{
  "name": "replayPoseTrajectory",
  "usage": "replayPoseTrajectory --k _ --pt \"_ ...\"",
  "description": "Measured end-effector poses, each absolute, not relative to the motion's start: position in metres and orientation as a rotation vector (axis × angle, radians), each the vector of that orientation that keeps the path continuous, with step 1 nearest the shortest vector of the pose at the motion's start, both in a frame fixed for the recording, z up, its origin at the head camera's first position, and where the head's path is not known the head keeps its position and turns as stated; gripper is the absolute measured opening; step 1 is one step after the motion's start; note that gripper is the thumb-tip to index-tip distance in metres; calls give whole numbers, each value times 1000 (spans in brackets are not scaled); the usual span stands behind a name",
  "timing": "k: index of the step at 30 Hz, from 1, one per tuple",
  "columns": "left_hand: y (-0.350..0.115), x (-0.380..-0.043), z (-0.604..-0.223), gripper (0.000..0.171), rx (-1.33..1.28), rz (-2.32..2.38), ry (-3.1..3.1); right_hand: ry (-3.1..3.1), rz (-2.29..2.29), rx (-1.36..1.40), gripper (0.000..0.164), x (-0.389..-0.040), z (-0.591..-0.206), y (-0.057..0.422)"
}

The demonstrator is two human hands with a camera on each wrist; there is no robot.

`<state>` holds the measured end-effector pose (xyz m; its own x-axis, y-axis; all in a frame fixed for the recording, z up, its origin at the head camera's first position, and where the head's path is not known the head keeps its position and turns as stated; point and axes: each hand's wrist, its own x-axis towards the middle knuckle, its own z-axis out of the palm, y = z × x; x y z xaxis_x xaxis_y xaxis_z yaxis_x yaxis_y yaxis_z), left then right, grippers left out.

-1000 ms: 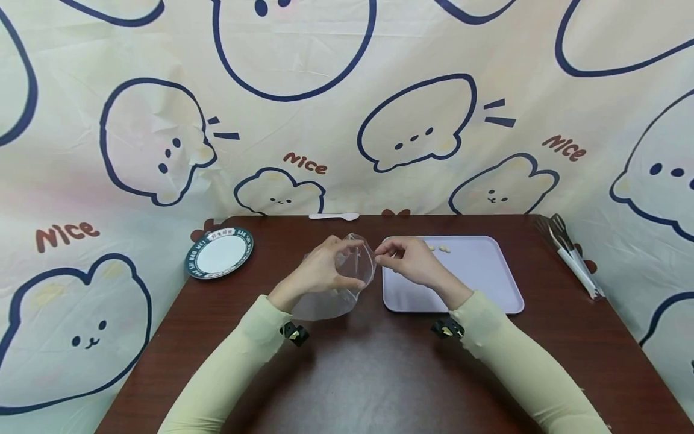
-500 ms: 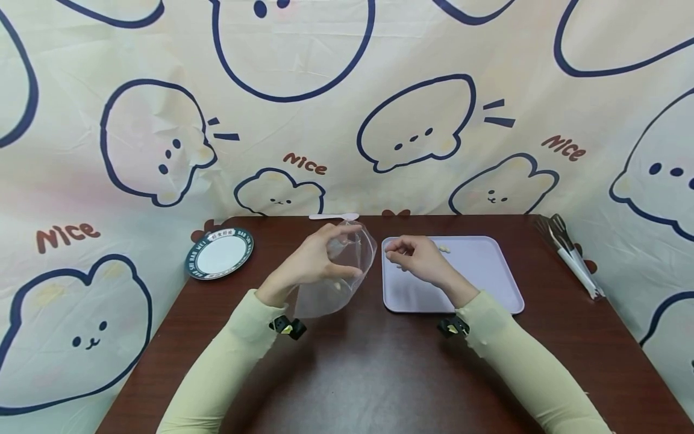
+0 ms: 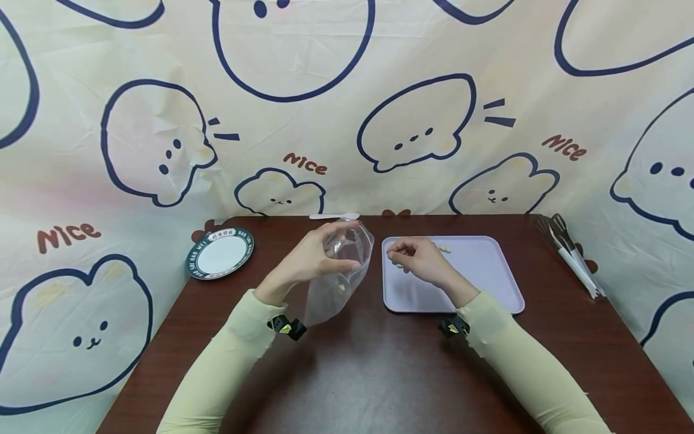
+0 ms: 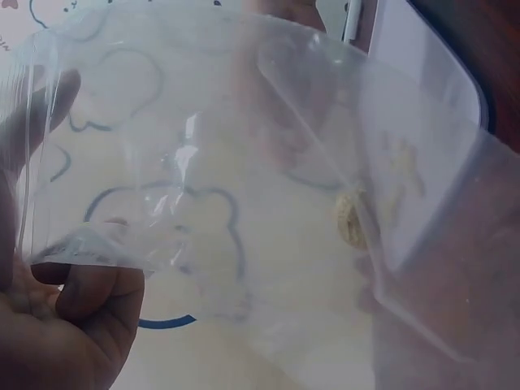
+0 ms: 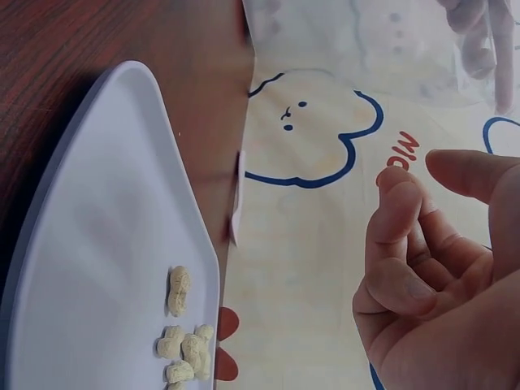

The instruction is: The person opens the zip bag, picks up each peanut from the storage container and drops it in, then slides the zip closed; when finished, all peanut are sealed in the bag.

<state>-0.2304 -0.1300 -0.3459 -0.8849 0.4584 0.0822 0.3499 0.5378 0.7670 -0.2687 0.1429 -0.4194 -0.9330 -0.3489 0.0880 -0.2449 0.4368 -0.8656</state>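
A clear plastic bag (image 3: 326, 301) hangs over the table from my left hand (image 3: 303, 259), whose thumb and fingers grip it near its spread mouth. One unshelled peanut (image 4: 352, 219) shows inside the bag in the left wrist view. My right hand (image 3: 422, 262) hovers above the left part of a pale lilac tray (image 3: 477, 283). In the right wrist view its fingers (image 5: 394, 211) are loosely bent, with a gap to the thumb and nothing between them. Several peanuts (image 5: 191, 349) lie on the tray near its far edge, partly hidden by the right hand in the head view.
On the left of the brown table (image 3: 368, 374) is a white plate (image 3: 219, 253) with a green lettered rim. A white spoon (image 3: 333, 216) lies along the back edge. Utensils with pale handles (image 3: 580, 271), one a whisk, lie at the right edge. A cartoon-printed cloth (image 3: 336, 132) rises behind.
My right hand has drawn back from the bag's mouth to over the tray. The left hand has shifted slightly left, and the bag now hangs more upright.
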Motion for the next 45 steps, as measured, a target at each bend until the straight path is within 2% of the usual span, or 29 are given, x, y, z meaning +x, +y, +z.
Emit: replayPoseTrajectory --k 8,15,19,30,45 --pt "-130 -233 -352 77 704 1265 2609 2574 -1498 -518 14 -269 -421 144" --pt "-131 -237 -355 70 691 1536 2366 2575 -1505 -536 17 -270 -424 145" --pt "-131 -238 -358 71 692 1519 2390 2584 -1486 -545 21 -270 -425 145" --pt "-125 -236 -358 82 695 1285 2658 2573 -1500 -538 18 -267 -420 139" --pt "-124 -237 -353 84 459 1506 2775 2479 -1360 -698 12 -258 -433 126"
